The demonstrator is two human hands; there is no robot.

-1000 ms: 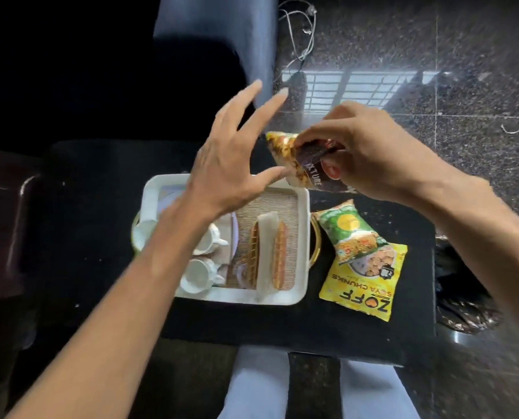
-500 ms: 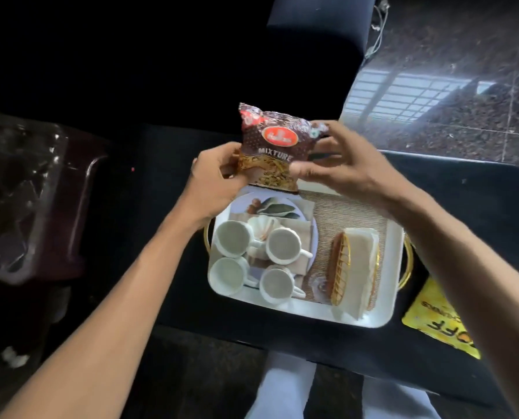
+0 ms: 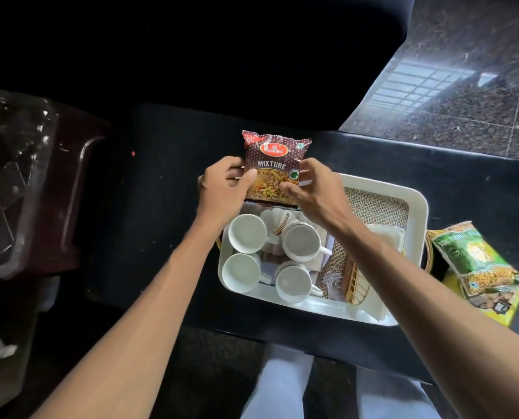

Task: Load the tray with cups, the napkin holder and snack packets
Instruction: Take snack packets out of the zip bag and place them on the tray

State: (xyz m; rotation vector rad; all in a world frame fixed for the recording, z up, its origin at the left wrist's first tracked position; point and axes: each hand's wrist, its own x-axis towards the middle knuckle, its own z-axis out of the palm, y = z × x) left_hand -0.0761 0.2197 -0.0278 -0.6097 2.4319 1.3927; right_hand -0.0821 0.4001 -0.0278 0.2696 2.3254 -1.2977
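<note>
We find both hands on one snack packet, the brown one marked MIXTURE [image 3: 274, 167]. The left hand [image 3: 222, 189] grips its left edge, thumb on the front face and the other digits behind. The right hand [image 3: 312, 190] grips the lower right part, thumb on the front near the green mark. The packet stands upright, label toward the camera, over the far left corner of the tray [image 3: 415, 207]; whether its bottom edge touches the tray we cannot tell.

The tray is white, with a woven mat inside, and sits on a black table [image 3: 161, 207]. In its left half we count four white cups [image 3: 247, 234], open side up, set two by two on a plate that is mostly covered. In the right half lies the napkin holder [image 3: 353, 282], a gold wire frame, with white napkins [image 3: 385, 237] in it; the right forearm crosses over part of it.

On the table just beside the tray's right handle lies a green packet [image 3: 469, 255], resting on top of a yellow packet [image 3: 506, 309]. Both are outside the tray.

To the far left stands a dark red chair [image 3: 67, 192], with clear plastic [image 3: 7, 176] over it.
</note>
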